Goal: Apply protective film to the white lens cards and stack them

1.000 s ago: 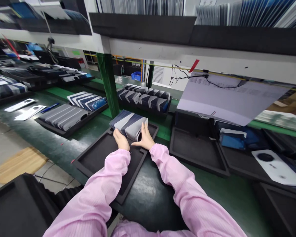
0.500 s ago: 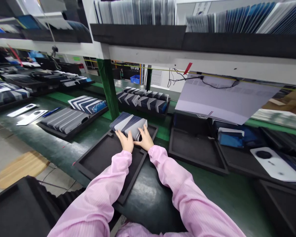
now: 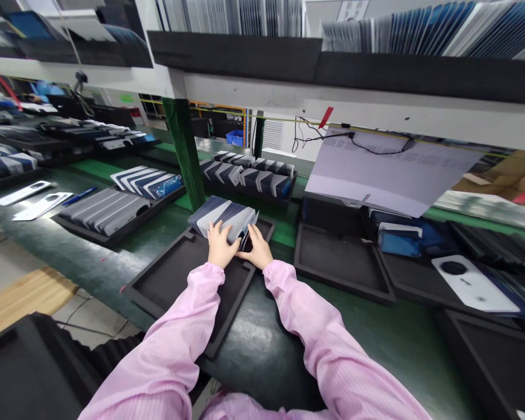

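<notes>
Left hand [image 3: 220, 249], right hand [image 3: 259, 251], fingers [image 3: 217, 231] holding panel stack [image 3: 208, 214], black tray [image 3: 164, 283] beneath, green post [image 3: 184, 153] close behind

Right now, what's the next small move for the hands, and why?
Probably ease the end panel a little further off with the right hand, the left hand steadying the stack. That panel leans apart at the stack's right end, the right hand's fingers are beside it, and the left hand's spread fingers rest against the stack.
</notes>
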`<action>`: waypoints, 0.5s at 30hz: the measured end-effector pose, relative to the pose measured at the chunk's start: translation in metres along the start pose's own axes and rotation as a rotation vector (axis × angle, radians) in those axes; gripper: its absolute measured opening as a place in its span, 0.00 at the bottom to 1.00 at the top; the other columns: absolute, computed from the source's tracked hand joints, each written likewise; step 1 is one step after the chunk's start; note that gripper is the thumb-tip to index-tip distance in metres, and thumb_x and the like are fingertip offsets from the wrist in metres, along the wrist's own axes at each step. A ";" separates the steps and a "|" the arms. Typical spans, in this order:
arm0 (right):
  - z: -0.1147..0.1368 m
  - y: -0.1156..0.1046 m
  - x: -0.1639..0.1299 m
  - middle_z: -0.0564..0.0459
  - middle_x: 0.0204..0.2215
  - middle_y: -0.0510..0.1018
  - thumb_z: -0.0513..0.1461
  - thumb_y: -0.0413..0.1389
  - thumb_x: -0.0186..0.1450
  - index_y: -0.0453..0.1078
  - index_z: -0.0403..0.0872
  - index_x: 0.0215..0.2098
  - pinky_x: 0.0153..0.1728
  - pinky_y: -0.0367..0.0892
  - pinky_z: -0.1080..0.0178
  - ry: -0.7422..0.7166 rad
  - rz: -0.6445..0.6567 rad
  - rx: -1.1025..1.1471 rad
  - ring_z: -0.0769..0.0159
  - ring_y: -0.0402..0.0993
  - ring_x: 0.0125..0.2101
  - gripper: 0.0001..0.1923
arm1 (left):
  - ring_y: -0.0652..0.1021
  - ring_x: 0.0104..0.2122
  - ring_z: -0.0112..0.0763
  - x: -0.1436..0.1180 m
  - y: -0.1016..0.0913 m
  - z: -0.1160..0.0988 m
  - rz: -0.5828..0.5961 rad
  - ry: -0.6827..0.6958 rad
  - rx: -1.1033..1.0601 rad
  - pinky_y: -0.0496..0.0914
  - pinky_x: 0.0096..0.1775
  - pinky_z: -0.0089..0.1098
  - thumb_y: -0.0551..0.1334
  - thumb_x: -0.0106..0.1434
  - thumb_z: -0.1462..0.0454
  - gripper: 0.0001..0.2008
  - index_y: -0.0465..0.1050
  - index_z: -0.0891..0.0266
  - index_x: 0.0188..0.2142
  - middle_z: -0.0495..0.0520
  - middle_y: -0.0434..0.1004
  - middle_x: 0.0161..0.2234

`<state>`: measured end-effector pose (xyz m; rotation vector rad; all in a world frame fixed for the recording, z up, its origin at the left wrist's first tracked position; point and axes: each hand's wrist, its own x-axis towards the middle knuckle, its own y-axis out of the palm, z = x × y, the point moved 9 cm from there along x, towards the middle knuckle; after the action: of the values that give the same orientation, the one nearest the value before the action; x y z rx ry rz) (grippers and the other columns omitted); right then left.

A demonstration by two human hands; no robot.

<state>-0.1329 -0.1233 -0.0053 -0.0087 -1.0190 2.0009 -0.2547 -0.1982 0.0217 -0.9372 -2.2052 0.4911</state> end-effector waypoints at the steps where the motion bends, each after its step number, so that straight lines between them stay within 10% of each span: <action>1: 0.000 0.001 0.000 0.42 0.67 0.50 0.48 0.65 0.52 0.45 0.53 0.67 0.60 0.60 0.49 -0.012 0.009 -0.011 0.49 0.56 0.63 0.51 | 0.47 0.66 0.58 0.001 0.000 -0.002 0.020 0.020 0.003 0.45 0.62 0.58 0.63 0.57 0.58 0.18 0.74 0.60 0.47 0.62 0.62 0.60; 15: -0.002 -0.004 -0.002 0.43 0.61 0.62 0.41 0.59 0.57 0.51 0.50 0.65 0.56 0.66 0.50 -0.059 -0.031 0.056 0.54 0.67 0.56 0.40 | 0.56 0.65 0.51 0.001 0.008 -0.008 0.132 0.152 0.042 0.52 0.62 0.55 0.56 0.62 0.59 0.13 0.78 0.59 0.40 0.59 0.71 0.54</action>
<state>-0.1285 -0.1229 -0.0048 0.0965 -0.9939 2.0114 -0.2459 -0.1913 0.0235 -1.0667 -1.9990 0.5079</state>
